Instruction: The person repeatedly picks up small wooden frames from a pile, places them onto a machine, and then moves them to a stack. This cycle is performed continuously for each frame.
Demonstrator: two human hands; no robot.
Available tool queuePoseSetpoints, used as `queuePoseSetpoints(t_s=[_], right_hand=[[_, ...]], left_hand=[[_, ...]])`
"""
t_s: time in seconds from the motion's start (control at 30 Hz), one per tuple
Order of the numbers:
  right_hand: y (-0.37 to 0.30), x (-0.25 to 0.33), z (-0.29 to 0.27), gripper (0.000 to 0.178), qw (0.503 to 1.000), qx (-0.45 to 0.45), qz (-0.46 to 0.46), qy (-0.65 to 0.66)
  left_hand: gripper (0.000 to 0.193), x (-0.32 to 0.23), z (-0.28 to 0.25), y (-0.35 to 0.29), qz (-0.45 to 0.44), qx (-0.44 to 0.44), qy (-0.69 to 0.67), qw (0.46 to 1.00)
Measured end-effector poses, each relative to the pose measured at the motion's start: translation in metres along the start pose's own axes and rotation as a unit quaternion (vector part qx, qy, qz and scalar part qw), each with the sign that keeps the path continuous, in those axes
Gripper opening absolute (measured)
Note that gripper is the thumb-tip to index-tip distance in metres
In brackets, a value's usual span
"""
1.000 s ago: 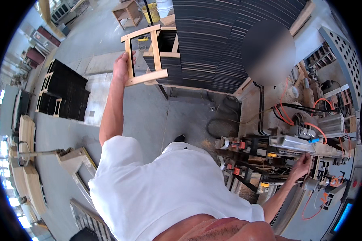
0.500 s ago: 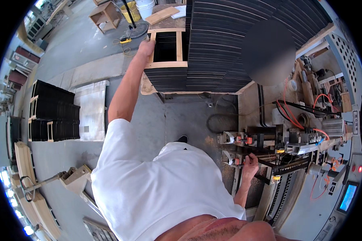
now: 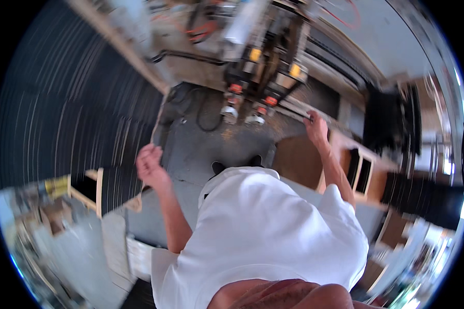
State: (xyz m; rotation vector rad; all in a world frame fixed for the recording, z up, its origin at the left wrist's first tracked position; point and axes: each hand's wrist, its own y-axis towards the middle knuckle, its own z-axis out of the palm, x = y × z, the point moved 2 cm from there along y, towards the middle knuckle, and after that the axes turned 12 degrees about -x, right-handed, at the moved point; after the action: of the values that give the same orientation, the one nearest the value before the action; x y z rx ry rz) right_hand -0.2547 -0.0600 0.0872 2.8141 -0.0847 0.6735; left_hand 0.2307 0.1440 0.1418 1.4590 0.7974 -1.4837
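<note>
My left hand (image 3: 152, 167) is raised beside a stack of black panels (image 3: 121, 188), its fingers loosely bent and apart with nothing visible in them. A light wooden frame (image 3: 99, 191) is at this stack, left of the hand. My right hand (image 3: 317, 129) is held out at the right, in front of the machine's long rail. Its fingers are pinched together, and a small dark bit shows at the tips, too blurred to name. Ahead, between the hands, two machine heads (image 3: 242, 77) with orange and yellow parts point toward me.
A tall block of stacked black panels (image 3: 51, 113) fills the left. On the right are a brown board (image 3: 299, 162), a small light wooden frame (image 3: 363, 174) and more black stacked pieces (image 3: 423, 198). A dark hose (image 3: 201, 116) curls on the floor near the machine. Motion blurs much of the view.
The view has swung right toward the machine. My left hand has let go of the light wooden frame on the stack. My right hand has come away from the machine heads.
</note>
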Motion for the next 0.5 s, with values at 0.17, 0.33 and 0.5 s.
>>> queuePoseSetpoints(t_s=[0.17,0.33,0.5], right_hand=[[-0.042,-0.107,-0.087,0.034,0.975,-0.144,0.033,-0.164],[-0.134,-0.188,-0.143,0.037,0.933,-0.187,0.150,-0.267],[-0.177,-0.244,-0.147,0.028,0.913,-0.170,0.348,-0.129]], left_hand=[[0.029,0.078,0.101,-0.064,-0.245,0.241,0.039,0.938],[0.032,0.088,0.170,-0.104,-0.267,0.339,0.091,0.897],[0.032,0.095,0.230,-0.153,-0.275,0.407,0.109,0.864]])
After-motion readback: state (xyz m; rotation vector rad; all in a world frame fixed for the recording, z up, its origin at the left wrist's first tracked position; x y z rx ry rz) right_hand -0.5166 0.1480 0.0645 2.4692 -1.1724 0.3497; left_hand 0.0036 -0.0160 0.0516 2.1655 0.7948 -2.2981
